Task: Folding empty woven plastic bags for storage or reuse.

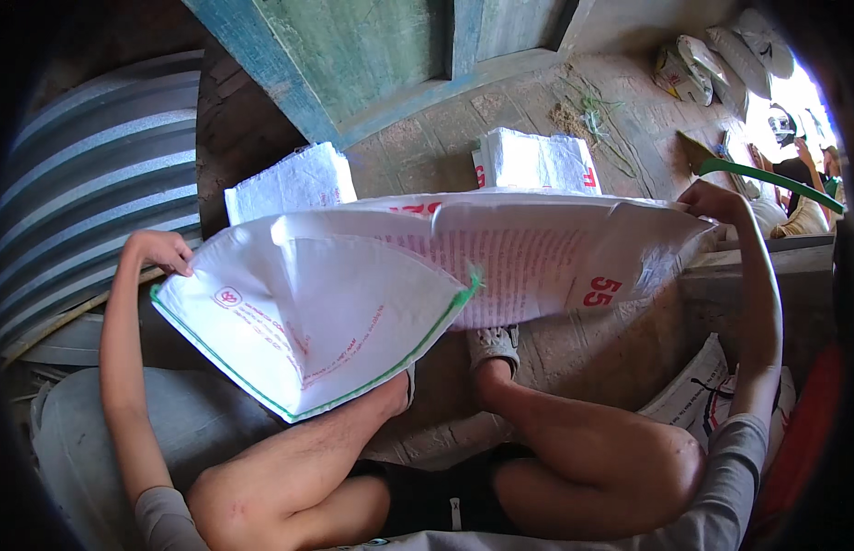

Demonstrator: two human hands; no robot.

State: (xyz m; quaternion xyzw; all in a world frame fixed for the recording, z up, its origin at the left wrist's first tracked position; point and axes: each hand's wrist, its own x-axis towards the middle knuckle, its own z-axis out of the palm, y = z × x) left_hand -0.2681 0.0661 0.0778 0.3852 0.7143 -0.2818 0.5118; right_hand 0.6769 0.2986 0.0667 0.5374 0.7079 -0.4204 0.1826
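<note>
A large white woven sack (528,262) with red and pink print stretches sideways above my legs. Its left end, edged in green stitching, folds toward me in a rounded flap. My left hand (160,250) pinches the sack's upper left edge. At the far right corner, my right hand (714,199) has its fingers closed on the sack's edge. Behind it on the floor lie two piles of folded white sacks, a left pile (294,184) and a right pile (537,161), both partly hidden by the raised sack.
Corrugated metal sheets (105,156) lean at the left. A blue-green wooden door (372,64) stands beyond the piles. Filled sacks (721,64) lie at the back right, near another person (803,170). Beside my right leg is a printed white bag (693,386).
</note>
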